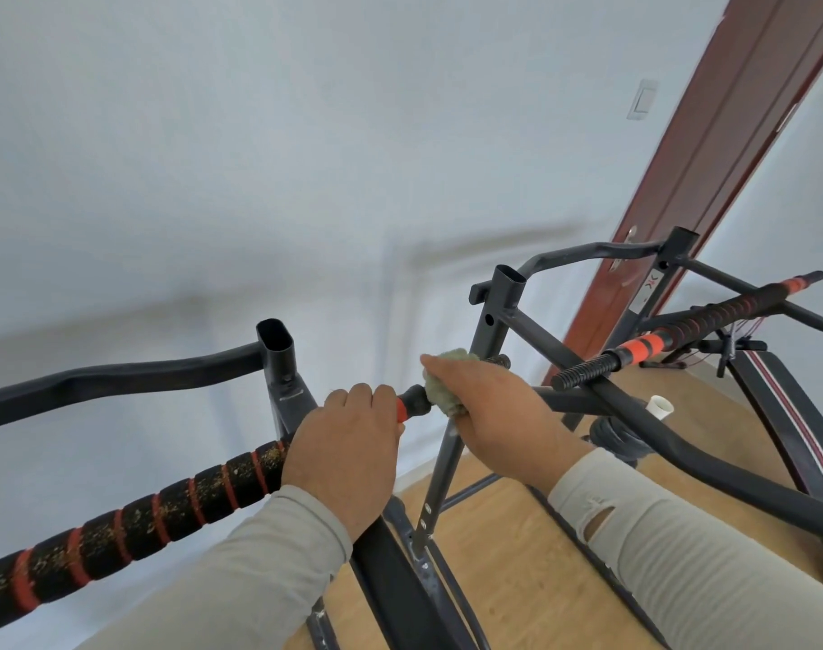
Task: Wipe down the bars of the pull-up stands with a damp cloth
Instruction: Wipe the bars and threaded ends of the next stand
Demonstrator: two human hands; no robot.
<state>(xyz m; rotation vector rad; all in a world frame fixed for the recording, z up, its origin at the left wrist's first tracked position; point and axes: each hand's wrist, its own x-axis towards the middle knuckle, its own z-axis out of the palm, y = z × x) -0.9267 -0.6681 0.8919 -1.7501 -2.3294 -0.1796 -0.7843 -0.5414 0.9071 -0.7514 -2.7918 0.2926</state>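
A black foam-wrapped bar with orange spiral stripes (133, 523) runs from the lower left up to the middle, speckled with dust. My left hand (348, 443) grips it near its orange-and-black end cap (414, 402). My right hand (489, 415) holds a greenish cloth (440, 382) pressed against that end cap. A second stand (503, 302) of dark grey tubing rises just behind the hands. Its own striped bar (709, 321) lies across the right side.
The near stand's open-topped upright (276, 349) and bent top bar (119, 375) stand left of my hands. A brown door (709, 147) and a wall switch (643, 99) are at the right. Wooden floor (503, 570) lies below, with a white pipe end (662, 406).
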